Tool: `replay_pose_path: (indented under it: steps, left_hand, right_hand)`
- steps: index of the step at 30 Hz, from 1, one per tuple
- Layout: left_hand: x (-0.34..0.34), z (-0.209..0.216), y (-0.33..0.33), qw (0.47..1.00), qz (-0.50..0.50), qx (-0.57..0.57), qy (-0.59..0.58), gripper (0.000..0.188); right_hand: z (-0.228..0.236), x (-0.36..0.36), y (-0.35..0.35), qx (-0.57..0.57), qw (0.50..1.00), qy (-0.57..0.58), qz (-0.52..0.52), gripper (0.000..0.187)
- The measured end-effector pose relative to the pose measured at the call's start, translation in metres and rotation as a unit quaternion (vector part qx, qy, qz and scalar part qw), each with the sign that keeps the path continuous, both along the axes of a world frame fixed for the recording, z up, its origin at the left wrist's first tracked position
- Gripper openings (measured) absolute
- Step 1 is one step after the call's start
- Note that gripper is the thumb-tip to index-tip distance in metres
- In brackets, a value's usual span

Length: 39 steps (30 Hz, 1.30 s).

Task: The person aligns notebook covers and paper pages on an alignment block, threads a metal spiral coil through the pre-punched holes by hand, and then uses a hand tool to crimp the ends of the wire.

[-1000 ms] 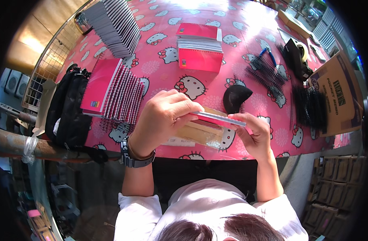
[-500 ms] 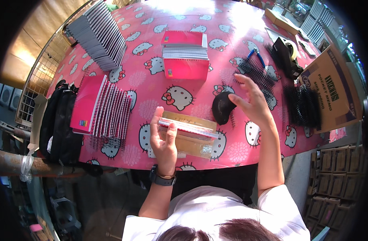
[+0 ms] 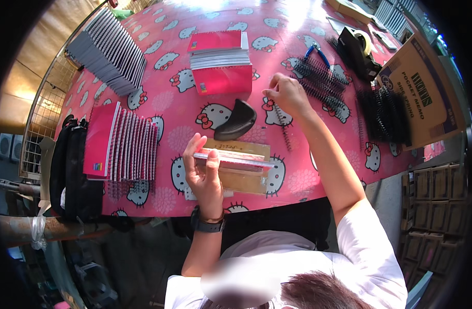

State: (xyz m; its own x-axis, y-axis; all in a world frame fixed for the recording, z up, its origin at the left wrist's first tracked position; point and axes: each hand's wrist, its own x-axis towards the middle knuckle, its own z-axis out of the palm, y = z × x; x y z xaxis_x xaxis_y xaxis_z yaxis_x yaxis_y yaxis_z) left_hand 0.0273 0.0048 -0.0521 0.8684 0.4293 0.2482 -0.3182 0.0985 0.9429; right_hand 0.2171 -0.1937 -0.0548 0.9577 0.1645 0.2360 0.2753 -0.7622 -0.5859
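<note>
A thin pink-edged notebook (image 3: 243, 161) sits in the left grip (image 3: 204, 154), clamped at its left end between thumb and fingers, its long edge reaching out to the right. Below it lies a tan board (image 3: 241, 185); whether the two touch is hard to judge from this angle.

The right grip (image 3: 271, 92) is farther out and to the right, fingers curled in together. A single dark spiral coil (image 3: 284, 129) runs from just beside it back toward the person — I cannot tell whether its upper end is pinched. Between the two grips, nearer the left, rests a curved black piece (image 3: 237, 121).

Just left of the right grip and beyond it stands a block of pink-covered notebooks (image 3: 224, 80). To its right lie a heap of loose coils (image 3: 322, 82) and blue-handled pliers (image 3: 323, 56); farther right come a black tape dispenser (image 3: 355, 55), a dense bunch of black coils (image 3: 383, 116) and a brown carton (image 3: 426, 103).

Left of the left grip is a fanned row of pink notebooks (image 3: 99, 141), with a black bag (image 3: 79, 170) beside it and a tall spiral-edged stack (image 3: 107, 54) beyond — all on the pink patterned bench (image 3: 298, 180).
</note>
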Motion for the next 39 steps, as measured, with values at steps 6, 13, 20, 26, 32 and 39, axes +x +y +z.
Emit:
replay_pose_path:
  steps: [6, 13, 20, 26, 32, 39]
  left_hand:
    - [0.005, -0.001, -0.005, 0.999, -0.031, -0.019, 0.028, 0.04]
    - [-0.019, 0.026, -0.003, 0.842, 0.051, 0.532, -0.07, 0.046]
    - [-0.039, -0.003, -0.025, 0.872, 0.078, 0.461, -0.147, 0.03]
    - [-0.097, -0.021, -0.064, 0.856, -0.456, 0.207, 0.132, 0.039]
    - [-0.075, -0.056, -0.113, 0.653, -0.633, -0.202, 0.364, 0.045]
    - [-0.072, 0.007, -0.083, 0.837, -0.52, 0.148, 0.082, 0.014]
  right_hand:
    - [0.022, -0.022, -0.024, 0.0, 0.993, 0.115, -0.003, 0.027]
    - [0.055, -0.143, -0.023, 0.193, 0.958, 0.097, 0.19, 0.027]
    - [-0.002, -0.138, 0.008, 0.151, 0.978, -0.13, 0.055, 0.018]
    - [-0.012, -0.117, -0.017, 0.551, 0.802, 0.227, 0.027, 0.015]
    - [-0.014, -0.123, -0.015, 0.525, 0.836, 0.159, 0.018, 0.016]
    - [0.012, -0.151, -0.06, 0.494, 0.841, 0.216, 0.048, 0.018]
